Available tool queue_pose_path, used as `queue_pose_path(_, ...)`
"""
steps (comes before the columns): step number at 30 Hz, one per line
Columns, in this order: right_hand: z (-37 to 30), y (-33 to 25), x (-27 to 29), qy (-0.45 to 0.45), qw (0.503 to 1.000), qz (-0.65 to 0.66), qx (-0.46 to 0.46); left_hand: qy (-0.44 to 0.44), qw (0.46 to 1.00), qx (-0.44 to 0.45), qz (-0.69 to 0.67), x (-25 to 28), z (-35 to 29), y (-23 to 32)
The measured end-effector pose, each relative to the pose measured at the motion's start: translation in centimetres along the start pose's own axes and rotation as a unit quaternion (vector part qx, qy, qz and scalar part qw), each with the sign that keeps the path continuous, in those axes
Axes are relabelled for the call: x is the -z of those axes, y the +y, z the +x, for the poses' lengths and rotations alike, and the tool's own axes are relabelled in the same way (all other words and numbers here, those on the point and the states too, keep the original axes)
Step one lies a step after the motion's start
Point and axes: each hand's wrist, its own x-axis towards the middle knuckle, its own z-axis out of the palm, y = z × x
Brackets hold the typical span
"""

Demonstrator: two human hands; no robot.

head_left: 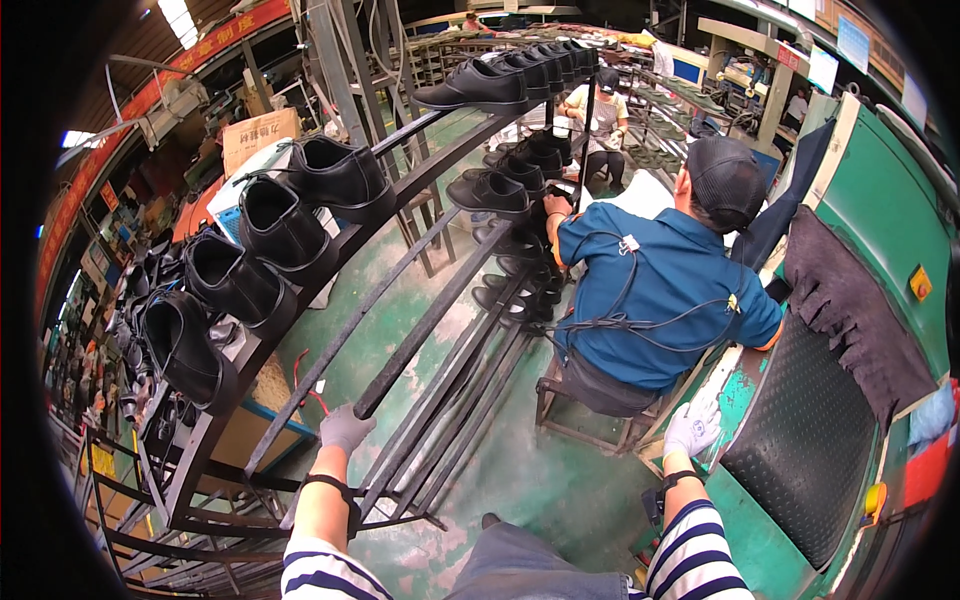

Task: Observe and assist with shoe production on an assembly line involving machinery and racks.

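My left hand (pixel 347 429), in a pale work glove, is closed around the near part of a dark metal rack rail (pixel 410 350). My right hand (pixel 692 428), in a white glove, rests with fingers stretched out on the worn edge of a green workbench (pixel 738 395). Black leather shoes (pixel 285 228) stand in a row along the rack's top bar (pixel 350 240), left of and beyond my left hand. Further black shoes (pixel 490 192) sit on lower rails at the rack's far end.
A co-worker in a blue shirt (pixel 640 290) sits on a stool (pixel 590 425) ahead, back toward me, one hand by the far shoes. A black ridged mat (pixel 800 440) and dark cloth (pixel 850 300) cover the bench at right. Another person (pixel 605 120) sits farther off.
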Motion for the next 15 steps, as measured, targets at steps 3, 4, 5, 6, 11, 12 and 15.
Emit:
queue_pose_path(3, -0.3, -0.3, 0.3, 0.014, 1.0, 0.012, 0.003, 0.002, 1.0, 0.004, 0.004, -0.1, 0.0, -0.3)
queue_pose_path(4, -0.5, -0.7, 0.5, 0.02, 1.0, 0.018, 0.004, 0.005, 1.0, 0.01, 0.007, -0.2, 0.0, -0.6)
queue_pose_path(5, -0.4, -0.8, 0.6, 0.022, 1.0, 0.018, 0.0, 0.006, 1.0, 0.006, 0.007, -0.2, 0.1, -0.4)
queue_pose_path(6, -0.2, -0.8, 0.8, 0.0, 1.0, 0.006, -0.005, 0.004, 1.0, 0.005, -0.002, -0.2, 0.2, -0.3)
queue_pose_path(11, -0.1, -1.3, 1.1, -0.017, 1.0, 0.005, -0.003, 0.074, 0.997, -0.013, 0.012, 0.2, -0.5, -0.1)
queue_pose_path(12, 0.0, -1.0, 1.0, -0.019, 1.0, 0.001, -0.006, 0.07, 0.997, -0.016, 0.013, 0.3, -0.5, 0.3)
queue_pose_path(15, 0.2, -0.6, 1.1, 0.013, 1.0, -0.015, 0.011, 0.034, 0.999, -0.015, 0.008, 0.5, -0.3, 0.7)
